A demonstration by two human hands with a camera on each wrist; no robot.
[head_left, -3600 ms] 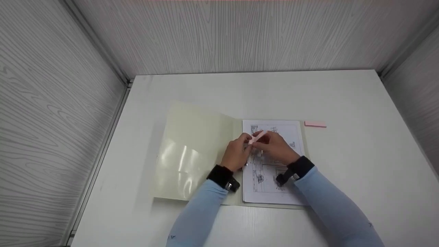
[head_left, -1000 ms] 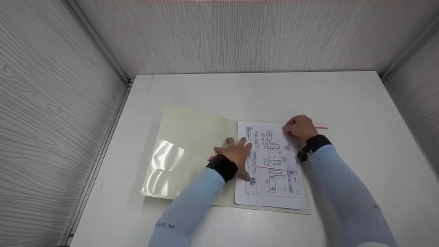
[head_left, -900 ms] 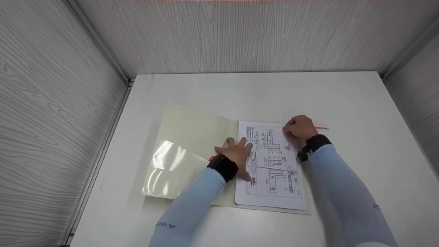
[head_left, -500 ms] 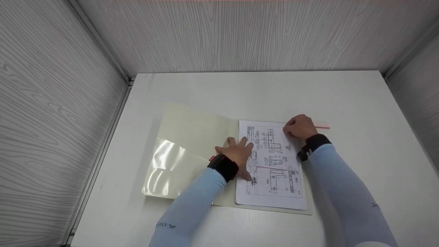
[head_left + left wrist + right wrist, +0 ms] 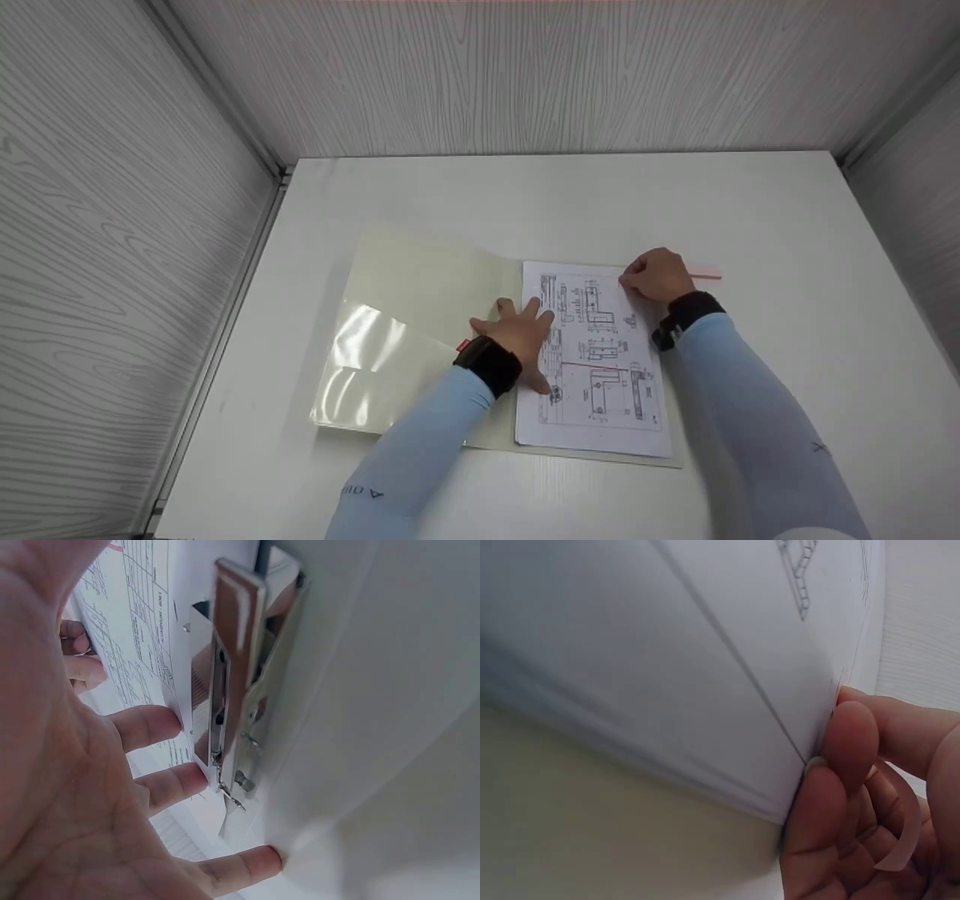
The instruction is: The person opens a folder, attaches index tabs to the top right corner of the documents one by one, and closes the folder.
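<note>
A pale yellow file folder [image 5: 420, 285] lies spread wide, with a stack of printed drawings [image 5: 600, 435] on its right side. My left hand [image 5: 514, 337] rests on the stack's left edge, fingers straight and spread. Beside those fingers is a metal lever clip [image 5: 240, 652] at the spine, hidden by the hand in the head view. My right hand [image 5: 658, 276] is at the stack's upper right corner. In the right wrist view its thumb and fingers pinch at the sheet's edge, and a pink sticky strip [image 5: 906, 825] curls out among them; its other end is mostly hidden.
A pink sticky note pad [image 5: 705, 273] with a red edge lies just right of my right hand, partly covered by it. The white table [image 5: 787, 337] is bounded by a grey wood-grain panel [image 5: 487, 82] behind and others at the sides.
Earlier both hands were together above the page, handling a pink strip. Since then the left has flattened onto the sheets and the right has moved to the upper right corner. The last second shows almost no movement.
</note>
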